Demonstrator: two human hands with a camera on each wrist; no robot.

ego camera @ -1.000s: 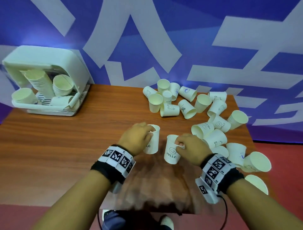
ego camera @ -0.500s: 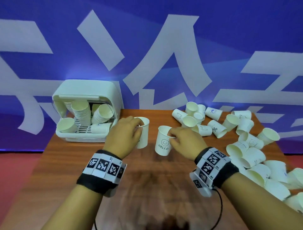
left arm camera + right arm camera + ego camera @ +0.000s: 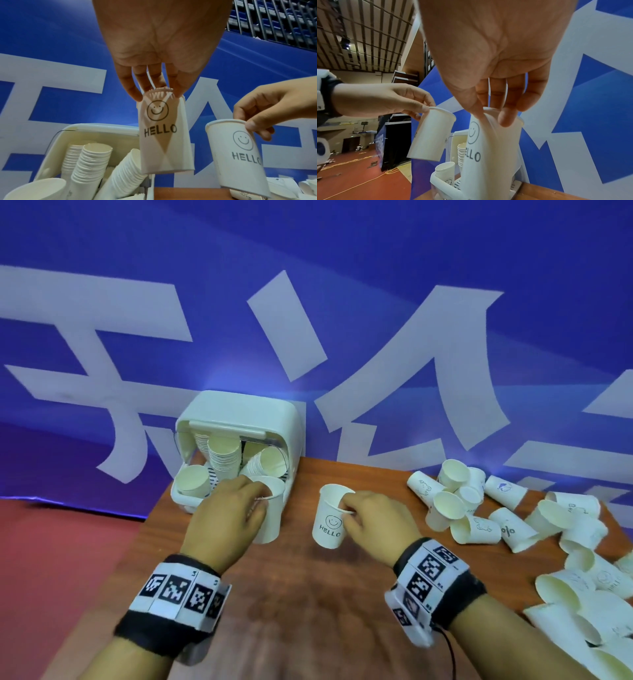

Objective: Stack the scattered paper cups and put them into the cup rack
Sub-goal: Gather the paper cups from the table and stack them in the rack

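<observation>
Both hands have carried their cups leftward and farther, from mid-counter up to the rack mouth; delivery appears imminent, though the two cups are not yet nested.

- Left hand [image 3: 227,520]: grip closed, fingertips pinching the rim of a paper cup [image 3: 270,513], held just in front of the cup rack [image 3: 239,419].
- Right hand [image 3: 371,525]: grip closed on the rim of a "HELLO" cup [image 3: 329,523], clear of the counter [image 3: 308,611], apart from the left cup.
- Scattered cups [image 3: 479,508]: right and far right, some at the counter's right edge.
- Cup rack: far left corner, holding several stacks and loose cups; open room inside looks tight.
- Open counter lies between hands and near edge.
</observation>
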